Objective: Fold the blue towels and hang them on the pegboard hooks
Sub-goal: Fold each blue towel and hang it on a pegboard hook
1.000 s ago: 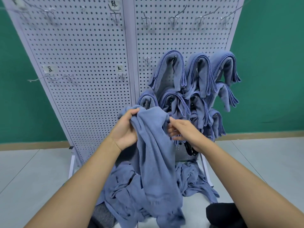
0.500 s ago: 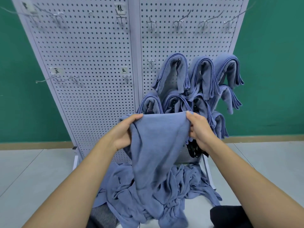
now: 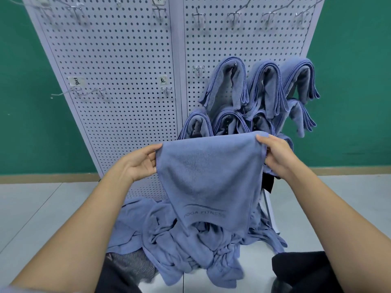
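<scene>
I hold a blue towel (image 3: pixel 209 176) stretched flat in front of the white pegboard (image 3: pixel 127 66). My left hand (image 3: pixel 140 162) pinches its top left corner and my right hand (image 3: pixel 275 154) pinches its top right corner. The towel hangs down with faint lettering near its lower edge. Several folded blue towels (image 3: pixel 262 89) hang on hooks at the pegboard's right side, behind and above my hands. A heap of loose blue towels (image 3: pixel 190 246) lies on the floor below the held towel.
Bare metal hooks (image 3: pixel 198 16) line the top of the pegboard, and more hooks (image 3: pixel 88 92) stick out at mid height on the left. A green wall stands behind. Dark cloth (image 3: pixel 300 269) lies at the lower right on the grey floor.
My hands have moved apart along the towel's top edge, spreading it from a bunched drape into a flat sheet, and it has risen off the heap.
</scene>
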Demonstrator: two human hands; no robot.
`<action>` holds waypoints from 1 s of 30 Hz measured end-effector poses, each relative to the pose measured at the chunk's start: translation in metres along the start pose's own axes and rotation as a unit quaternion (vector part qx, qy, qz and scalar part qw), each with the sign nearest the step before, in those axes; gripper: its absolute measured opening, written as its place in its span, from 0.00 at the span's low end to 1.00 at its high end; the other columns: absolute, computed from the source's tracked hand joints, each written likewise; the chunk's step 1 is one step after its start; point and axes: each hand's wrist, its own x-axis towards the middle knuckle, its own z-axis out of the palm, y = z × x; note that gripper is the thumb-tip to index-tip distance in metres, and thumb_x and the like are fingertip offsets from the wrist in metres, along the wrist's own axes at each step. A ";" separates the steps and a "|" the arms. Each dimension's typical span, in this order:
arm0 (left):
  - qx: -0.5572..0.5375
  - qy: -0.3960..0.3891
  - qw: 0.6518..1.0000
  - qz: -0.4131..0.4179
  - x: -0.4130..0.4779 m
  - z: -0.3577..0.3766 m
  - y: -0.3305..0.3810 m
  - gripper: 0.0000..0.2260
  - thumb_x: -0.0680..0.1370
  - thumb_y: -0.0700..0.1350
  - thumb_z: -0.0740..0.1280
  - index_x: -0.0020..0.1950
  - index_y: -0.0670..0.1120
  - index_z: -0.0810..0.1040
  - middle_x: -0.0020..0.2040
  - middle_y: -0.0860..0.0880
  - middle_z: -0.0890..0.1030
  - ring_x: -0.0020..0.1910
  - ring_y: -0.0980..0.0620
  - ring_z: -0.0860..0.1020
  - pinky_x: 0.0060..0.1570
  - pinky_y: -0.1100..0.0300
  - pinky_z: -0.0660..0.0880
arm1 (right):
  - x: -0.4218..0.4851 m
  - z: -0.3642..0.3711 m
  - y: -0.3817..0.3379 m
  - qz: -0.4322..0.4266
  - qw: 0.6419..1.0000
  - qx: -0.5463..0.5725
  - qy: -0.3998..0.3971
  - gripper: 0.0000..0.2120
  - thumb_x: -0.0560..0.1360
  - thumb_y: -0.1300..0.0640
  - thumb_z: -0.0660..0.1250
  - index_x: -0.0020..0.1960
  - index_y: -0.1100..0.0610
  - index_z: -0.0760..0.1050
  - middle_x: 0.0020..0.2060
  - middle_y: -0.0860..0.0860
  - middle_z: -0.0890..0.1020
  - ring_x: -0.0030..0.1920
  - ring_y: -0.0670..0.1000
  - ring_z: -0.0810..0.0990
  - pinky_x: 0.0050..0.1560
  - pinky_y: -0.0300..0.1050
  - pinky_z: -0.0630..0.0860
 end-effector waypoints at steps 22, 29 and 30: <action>0.028 0.116 0.990 0.074 0.001 -0.007 -0.003 0.04 0.77 0.37 0.67 0.48 0.45 0.75 0.44 0.48 0.80 0.41 0.53 0.78 0.43 0.60 0.75 | 0.006 -0.005 0.014 -0.058 0.975 -0.186 0.108 0.07 0.76 0.60 0.68 0.40 0.57 0.74 0.33 0.51 0.73 0.28 0.47 0.68 0.21 0.32 0.66; 0.084 0.117 0.985 0.097 -0.002 -0.005 -0.002 0.06 0.74 0.35 0.69 0.47 0.44 0.81 0.41 0.49 0.83 0.39 0.54 0.80 0.41 0.61 0.76 | 0.004 -0.009 0.010 -0.040 0.987 -0.147 0.054 0.05 0.76 0.63 0.68 0.43 0.56 0.79 0.36 0.50 0.78 0.37 0.47 0.73 0.36 0.36 0.72; 0.092 0.115 0.984 0.102 -0.002 -0.005 -0.001 0.07 0.73 0.34 0.70 0.47 0.44 0.82 0.42 0.48 0.83 0.40 0.54 0.80 0.43 0.61 0.76 | 0.002 -0.009 0.009 -0.040 0.987 -0.151 0.044 0.03 0.75 0.64 0.68 0.46 0.58 0.80 0.36 0.51 0.79 0.37 0.46 0.75 0.35 0.35 0.73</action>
